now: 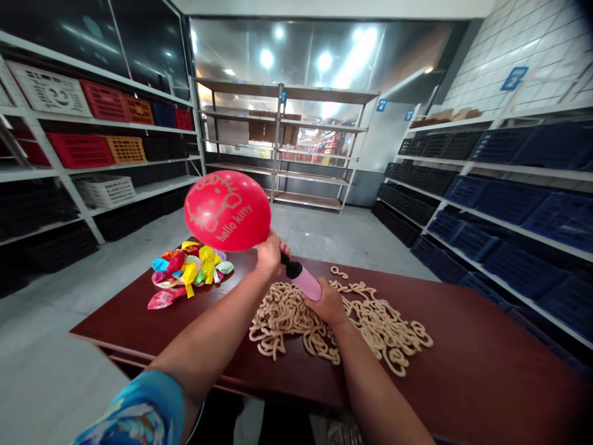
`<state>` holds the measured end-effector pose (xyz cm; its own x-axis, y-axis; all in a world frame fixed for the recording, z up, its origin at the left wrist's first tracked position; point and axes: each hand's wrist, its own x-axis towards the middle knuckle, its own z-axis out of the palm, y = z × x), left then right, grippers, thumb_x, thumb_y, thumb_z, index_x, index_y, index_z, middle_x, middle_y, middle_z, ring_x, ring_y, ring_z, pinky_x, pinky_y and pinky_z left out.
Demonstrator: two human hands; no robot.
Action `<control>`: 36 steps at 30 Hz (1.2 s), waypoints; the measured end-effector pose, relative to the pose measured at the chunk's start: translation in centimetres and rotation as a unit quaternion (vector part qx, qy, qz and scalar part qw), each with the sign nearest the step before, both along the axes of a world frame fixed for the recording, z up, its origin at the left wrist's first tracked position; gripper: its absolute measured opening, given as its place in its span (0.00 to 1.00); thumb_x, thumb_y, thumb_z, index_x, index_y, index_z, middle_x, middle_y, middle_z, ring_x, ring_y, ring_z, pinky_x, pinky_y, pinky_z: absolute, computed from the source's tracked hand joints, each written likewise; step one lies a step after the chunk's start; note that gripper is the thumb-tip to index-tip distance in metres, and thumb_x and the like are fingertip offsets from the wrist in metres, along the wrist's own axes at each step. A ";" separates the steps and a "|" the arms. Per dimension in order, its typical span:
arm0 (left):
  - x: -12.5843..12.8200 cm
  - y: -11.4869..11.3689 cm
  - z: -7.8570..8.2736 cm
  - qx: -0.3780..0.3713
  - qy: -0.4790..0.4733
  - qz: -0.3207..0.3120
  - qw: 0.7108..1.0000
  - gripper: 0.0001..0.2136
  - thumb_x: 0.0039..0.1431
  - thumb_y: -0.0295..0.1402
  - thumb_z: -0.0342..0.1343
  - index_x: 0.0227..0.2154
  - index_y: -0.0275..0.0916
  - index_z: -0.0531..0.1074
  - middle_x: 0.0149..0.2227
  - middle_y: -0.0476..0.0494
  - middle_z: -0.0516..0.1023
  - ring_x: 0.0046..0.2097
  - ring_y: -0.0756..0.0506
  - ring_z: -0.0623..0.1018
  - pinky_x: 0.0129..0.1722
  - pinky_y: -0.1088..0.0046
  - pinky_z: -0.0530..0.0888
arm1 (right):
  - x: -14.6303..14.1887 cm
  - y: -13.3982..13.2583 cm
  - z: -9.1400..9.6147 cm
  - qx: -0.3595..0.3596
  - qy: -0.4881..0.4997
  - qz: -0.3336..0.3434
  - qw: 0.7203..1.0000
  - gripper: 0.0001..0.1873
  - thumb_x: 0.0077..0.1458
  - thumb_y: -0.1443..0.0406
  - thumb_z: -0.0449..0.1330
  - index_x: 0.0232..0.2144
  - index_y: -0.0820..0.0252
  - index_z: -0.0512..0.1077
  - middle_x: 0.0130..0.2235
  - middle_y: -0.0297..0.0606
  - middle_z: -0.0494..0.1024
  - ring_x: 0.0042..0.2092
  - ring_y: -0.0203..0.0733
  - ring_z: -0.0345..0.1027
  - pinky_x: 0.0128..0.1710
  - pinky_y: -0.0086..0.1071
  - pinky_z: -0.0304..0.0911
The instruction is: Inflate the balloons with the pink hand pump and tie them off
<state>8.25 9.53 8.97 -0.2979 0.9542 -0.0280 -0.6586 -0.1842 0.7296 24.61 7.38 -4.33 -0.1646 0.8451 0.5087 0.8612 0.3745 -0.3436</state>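
A red inflated balloon (227,210) printed "hello kitty" floats above the dark red table (486,377). My left hand (271,250) is pinched shut on the balloon's neck where it meets the black nozzle of a pink hand pump (303,278). My right hand (328,304) is wrapped round the pump's lower end. Under both hands lies a heap of beige looped cords (365,321). A pile of flat balloons in several colours (189,269) sits on the table's far left part.
Metal shelving lines both sides: red, orange, white and black crates (81,148) at left, dark blue crates (500,204) at right. Another shelf unit (282,142) stands at the back across the grey floor (55,346).
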 end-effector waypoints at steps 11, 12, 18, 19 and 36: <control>-5.3 -0.9 6.6 0.094 0.010 0.009 0.995 0.24 0.49 0.51 0.51 0.15 0.41 0.47 0.11 0.56 0.49 0.13 0.54 0.57 0.14 0.75 0.61 | 0.1 0.0 0.9 0.019 0.033 0.004 0.999 0.21 0.41 0.55 0.59 0.39 0.58 0.65 0.32 0.37 0.73 0.32 0.42 0.67 0.30 0.31 0.57; -6.1 -1.1 7.6 0.101 0.011 0.014 0.995 0.24 0.49 0.51 0.51 0.15 0.41 0.47 0.11 0.56 0.50 0.13 0.54 0.57 0.14 0.75 0.61 | 0.1 0.0 0.9 0.019 0.035 0.001 0.999 0.22 0.41 0.55 0.59 0.39 0.58 0.65 0.32 0.37 0.73 0.32 0.41 0.67 0.30 0.31 0.57; -6.0 -0.7 7.6 0.109 0.027 0.024 0.993 0.24 0.50 0.51 0.50 0.15 0.41 0.47 0.11 0.55 0.50 0.13 0.54 0.57 0.13 0.76 0.59 | 0.1 0.1 0.6 0.006 0.023 -0.016 1.000 0.20 0.40 0.56 0.60 0.36 0.58 0.65 0.30 0.36 0.72 0.30 0.40 0.66 0.27 0.29 0.54; -5.3 -0.4 6.7 0.101 0.028 0.023 0.994 0.24 0.50 0.51 0.50 0.15 0.41 0.47 0.11 0.56 0.50 0.12 0.54 0.57 0.13 0.76 0.59 | 0.2 0.1 0.5 0.003 0.020 -0.013 1.000 0.19 0.40 0.56 0.60 0.35 0.58 0.65 0.30 0.36 0.72 0.30 0.40 0.66 0.27 0.29 0.54; -3.9 -0.4 4.4 0.076 0.014 -0.007 0.997 0.25 0.47 0.52 0.51 0.14 0.40 0.46 0.10 0.56 0.49 0.12 0.54 0.57 0.13 0.76 0.60 | 0.1 0.1 0.5 0.009 0.044 0.015 0.999 0.21 0.41 0.56 0.59 0.38 0.58 0.64 0.31 0.36 0.72 0.31 0.40 0.66 0.29 0.30 0.56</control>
